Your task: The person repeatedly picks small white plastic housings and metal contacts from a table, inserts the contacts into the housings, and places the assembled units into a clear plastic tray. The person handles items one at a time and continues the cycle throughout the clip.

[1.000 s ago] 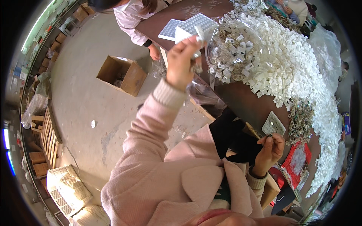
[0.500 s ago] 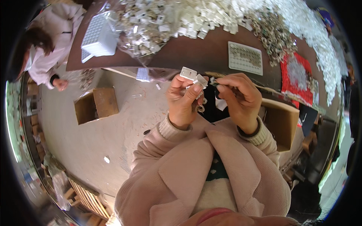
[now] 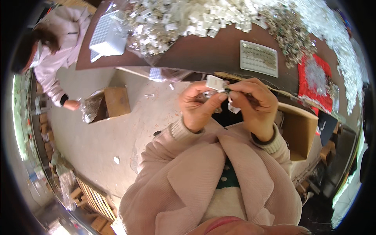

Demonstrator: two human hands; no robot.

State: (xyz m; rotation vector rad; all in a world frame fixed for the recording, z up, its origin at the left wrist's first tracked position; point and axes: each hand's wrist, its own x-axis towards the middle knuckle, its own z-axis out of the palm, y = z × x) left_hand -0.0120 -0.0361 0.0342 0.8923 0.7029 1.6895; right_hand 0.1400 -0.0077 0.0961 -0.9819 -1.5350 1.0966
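Observation:
My left hand (image 3: 199, 105) is closed, its thumb and fingers pinching a small white plastic housing (image 3: 215, 82) with a rounded rectangular face. More small pale pieces show in its curled fingers, partly hidden. My right hand (image 3: 256, 102) is closed too, its thumb and forefinger meeting the housing's right side. Between those fingertips is a tiny dark greenish part, too small to name. Just below the fingertips, another small white piece (image 3: 234, 108) shows; which hand holds it I cannot tell. Both hands are in front of the table edge, above my lap.
On the brown table (image 3: 196, 51) lie heaps of white housings (image 3: 219, 17), small metallic parts (image 3: 288, 33) and clear pieces (image 3: 340, 58). A white tray (image 3: 242, 69) of small parts is nearest. Cardboard boxes (image 3: 117, 102) stand on both sides. At left, a co-worker's hand (image 3: 71, 105) touches a clear bag.
My hands have come together, and the right fingertips now meet the white housing. The co-worker's bag has moved to the cardboard box. The whole view has shifted slightly.

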